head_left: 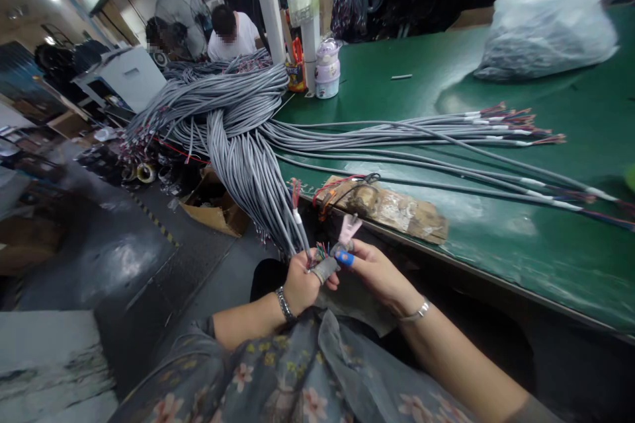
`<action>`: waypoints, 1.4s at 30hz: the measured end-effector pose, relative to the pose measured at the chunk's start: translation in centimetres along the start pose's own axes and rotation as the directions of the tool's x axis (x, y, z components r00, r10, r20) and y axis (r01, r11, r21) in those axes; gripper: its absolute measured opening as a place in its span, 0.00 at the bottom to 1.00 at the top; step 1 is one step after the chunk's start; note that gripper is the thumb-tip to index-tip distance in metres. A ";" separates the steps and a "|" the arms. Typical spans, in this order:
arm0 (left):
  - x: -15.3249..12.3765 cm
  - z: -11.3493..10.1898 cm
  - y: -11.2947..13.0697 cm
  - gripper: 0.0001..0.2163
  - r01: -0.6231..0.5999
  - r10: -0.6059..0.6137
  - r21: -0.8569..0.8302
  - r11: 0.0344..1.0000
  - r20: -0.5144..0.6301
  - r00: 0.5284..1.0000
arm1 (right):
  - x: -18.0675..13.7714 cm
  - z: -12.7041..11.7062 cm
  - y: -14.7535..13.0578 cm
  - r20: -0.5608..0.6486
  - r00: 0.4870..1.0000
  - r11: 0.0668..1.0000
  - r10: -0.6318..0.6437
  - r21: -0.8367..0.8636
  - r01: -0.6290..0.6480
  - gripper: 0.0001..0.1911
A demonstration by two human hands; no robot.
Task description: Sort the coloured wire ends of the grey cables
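Low in the centre, my left hand (303, 283) is closed around the end of a grey cable, its thumb wrapped in grey tape. A small fan of thin coloured wires (322, 250) sticks up between my hands. My right hand (374, 269), with blue tape on the thumb, pinches at these wires; its fingertips partly hide them. A pale pink piece (349, 227) rises just beyond the right fingers; its kind is unclear. Beside my left hand, a cable end with red wires (296, 195) and a white sleeve stands up from the hanging bundle of grey cables (253, 172).
Grey cables with white-sleeved ends (476, 124) lie across the green table (520, 264). A worn wooden board (397, 211) sits at its near edge. Farther back are a plastic bag (550, 26), a lilac container (327, 69) and a white post. Another person (233, 33) sits behind the cables. An open carton (213, 205) is on the floor.
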State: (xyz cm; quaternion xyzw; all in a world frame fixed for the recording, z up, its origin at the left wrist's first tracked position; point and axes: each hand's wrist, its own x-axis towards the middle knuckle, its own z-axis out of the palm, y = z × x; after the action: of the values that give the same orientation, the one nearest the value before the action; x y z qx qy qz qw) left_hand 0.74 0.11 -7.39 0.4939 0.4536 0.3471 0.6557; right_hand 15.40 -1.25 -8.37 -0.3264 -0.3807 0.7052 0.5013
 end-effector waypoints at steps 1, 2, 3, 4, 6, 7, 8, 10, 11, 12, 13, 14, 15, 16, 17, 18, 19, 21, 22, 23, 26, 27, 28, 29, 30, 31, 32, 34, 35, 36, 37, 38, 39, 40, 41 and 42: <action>0.0 0.0 0.4 0.20 0.017 -0.017 0.019 1.000 0.025 1.000 | 0.0 0.1 -0.1 0.004 1.000 1.000 -0.011 -0.027 0.011 0.16; 0.0 0.1 0.7 0.20 0.037 -0.039 0.038 0.999 0.056 0.998 | -0.1 0.2 -0.2 0.004 1.000 0.998 -0.019 -0.053 0.020 0.17; 0.0 0.1 1.0 0.20 0.060 -0.065 0.059 0.996 0.091 0.994 | -0.1 0.2 -0.3 -0.001 1.000 0.997 -0.022 -0.076 0.022 0.17; 0.1 0.1 1.2 0.21 0.083 -0.093 0.080 0.993 0.125 0.988 | -0.1 0.2 -0.3 -0.010 1.000 0.995 -0.018 -0.096 0.017 0.18; 0.2 0.1 1.4 0.21 0.120 -0.138 0.113 0.986 0.170 0.976 | -0.2 0.0 -0.2 -0.035 0.999 0.992 -0.003 -0.123 -0.001 0.19; 0.3 0.0 1.4 0.22 0.126 -0.146 0.118 0.985 0.178 0.973 | -0.2 -0.1 -0.1 -0.051 0.999 0.992 0.002 -0.126 -0.008 0.20; 0.4 0.0 1.3 0.21 0.121 -0.140 0.111 0.986 0.176 0.974 | -0.3 -0.3 0.1 -0.075 0.997 0.993 -0.001 -0.119 -0.008 0.20; 0.4 -0.1 1.2 0.21 0.090 -0.099 0.064 0.994 0.148 0.984 | -0.3 -0.7 0.4 -0.146 0.989 0.996 -0.016 -0.085 0.003 0.21; 0.5 -0.1 1.0 0.22 0.074 -0.078 0.033 0.997 0.127 0.989 | -0.4 -0.9 0.6 -0.186 0.982 0.998 -0.019 -0.064 0.008 0.22; 0.5 -0.1 0.9 0.22 0.064 -0.064 0.003 0.998 0.103 0.993 | -0.4 -1.0 0.8 -0.218 0.976 0.999 -0.016 -0.047 0.006 0.22; 0.5 -0.1 0.7 0.22 0.060 -0.058 -0.023 0.998 0.080 0.995 | -0.4 -1.1 0.9 -0.236 0.972 0.999 -0.010 -0.037 0.001 0.22; 0.6 0.0 0.6 0.21 0.059 -0.057 -0.042 0.997 0.064 0.996 | -0.4 -1.2 1.1 -0.241 0.971 0.999 -0.002 -0.036 -0.007 0.22; 0.6 0.0 0.5 0.21 0.060 -0.057 -0.055 0.997 0.055 0.997 | -0.4 -1.2 1.2 -0.238 0.971 0.999 0.003 -0.039 -0.012 0.22; 0.6 0.0 0.4 0.21 0.061 -0.057 -0.064 0.996 0.054 0.997 | -0.5 -1.1 1.3 -0.233 0.973 0.999 0.004 -0.043 -0.014 0.22; 0.6 0.0 0.3 0.20 0.060 -0.056 -0.073 0.996 0.055 0.997 | -0.5 -1.0 1.3 -0.226 0.974 0.999 0.003 -0.042 -0.013 0.22; 0.7 0.1 0.3 0.20 0.058 -0.053 -0.084 0.995 0.055 0.997 | -0.5 -1.0 1.3 -0.217 0.976 0.999 0.001 -0.032 -0.008 0.22; 0.6 0.1 0.4 0.20 0.057 -0.053 -0.098 0.994 0.051 0.997 | -0.4 -1.0 1.3 -0.206 0.979 1.000 0.000 -0.011 -0.003 0.22; 0.6 0.1 0.8 0.21 0.060 -0.056 -0.134 0.989 0.038 0.998 | -0.1 -1.2 1.1 -0.191 0.982 0.998 0.005 0.057 0.006 0.22; 0.5 0.2 1.0 0.21 0.063 -0.059 -0.152 0.986 0.031 0.998 | 0.1 -1.3 1.0 -0.191 0.982 0.995 0.014 0.096 0.004 0.23; 0.5 0.2 1.2 0.21 0.067 -0.063 -0.167 0.984 0.027 0.998 | 0.5 -1.5 0.9 -0.199 0.980 0.992 0.025 0.129 0.001 0.25; 0.6 0.6 1.9 0.20 0.086 -0.083 -0.189 0.978 0.027 0.996 | 1.6 -1.6 0.8 -0.249 0.968 0.992 0.011 0.126 0.021 0.29; 0.7 0.8 2.1 0.20 0.094 -0.090 -0.194 0.976 0.029 0.996 | 1.9 -1.4 0.7 -0.271 0.962 0.995 -0.028 0.084 0.053 0.28; 0.8 1.0 2.3 0.20 0.100 -0.096 -0.200 0.975 0.030 0.995 | 2.1 -1.3 0.7 -0.297 0.951 0.996 -0.081 0.023 0.092 0.27; 0.9 1.1 2.4 0.20 0.105 -0.100 -0.207 0.973 0.032 0.994 | 2.2 -1.1 0.7 -0.325 0.936 0.990 -0.138 -0.052 0.128 0.25; 0.9 1.2 2.5 0.20 0.108 -0.103 -0.215 0.971 0.033 0.994 | 2.2 -0.9 0.7 -0.356 0.914 0.978 -0.196 -0.134 0.158 0.25; 1.0 1.3 2.5 0.19 0.110 -0.105 -0.220 0.969 0.033 0.994 | 2.1 -0.7 0.7 -0.392 0.885 0.961 -0.251 -0.210 0.180 0.25; 1.0 1.4 2.5 0.19 0.111 -0.106 -0.222 0.969 0.033 0.994 | 2.1 -0.7 0.7 -0.428 0.853 0.943 -0.298 -0.269 0.194 0.26; 1.1 1.4 2.5 0.19 0.114 -0.109 -0.215 0.970 0.033 0.993 | 2.1 -0.6 0.8 -0.480 0.803 0.923 -0.353 -0.322 0.213 0.27; 1.1 1.4 2.4 0.20 0.115 -0.111 -0.209 0.971 0.034 0.993 | 2.1 -0.7 0.9 -0.490 0.797 0.926 -0.351 -0.305 0.221 0.28; 1.1 1.3 2.3 0.20 0.115 -0.110 -0.201 0.973 0.037 0.993 | 2.3 -0.8 1.0 -0.484 0.812 0.940 -0.325 -0.258 0.223 0.28; 1.2 1.3 2.2 0.20 0.113 -0.108 -0.194 0.975 0.040 0.993 | 2.4 -0.9 1.1 -0.459 0.844 0.959 -0.278 -0.187 0.214 0.29; 1.2 1.2 2.1 0.20 0.110 -0.104 -0.187 0.976 0.043 0.994 | 2.7 -1.0 1.1 -0.420 0.881 0.976 -0.218 -0.102 0.193 0.30; 1.3 1.2 2.0 0.20 0.105 -0.099 -0.180 0.978 0.045 0.994 | 2.9 -1.1 1.2 -0.375 0.914 0.986 -0.158 -0.014 0.164 0.31; 1.4 1.2 1.9 0.20 0.101 -0.094 -0.175 0.979 0.046 0.995 | 3.1 -1.1 1.2 -0.339 0.934 0.988 -0.110 0.064 0.140 0.32; 1.4 1.2 1.8 0.20 0.098 -0.091 -0.171 0.980 0.046 0.995 | 3.2 -1.1 1.1 -0.324 0.943 0.984 -0.079 0.126 0.126 0.32; 1.5 1.2 1.7 0.19 0.098 -0.092 -0.165 0.981 0.047 0.995 | 3.4 -1.1 1.1 -0.332 0.941 0.978 -0.065 0.169 0.126 0.31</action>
State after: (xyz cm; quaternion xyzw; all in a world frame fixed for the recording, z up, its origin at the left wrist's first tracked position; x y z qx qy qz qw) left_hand 2.36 1.49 -6.01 0.4216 0.4331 0.3426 0.7192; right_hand 14.89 1.99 -10.11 -0.3702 -0.2404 0.6494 0.6192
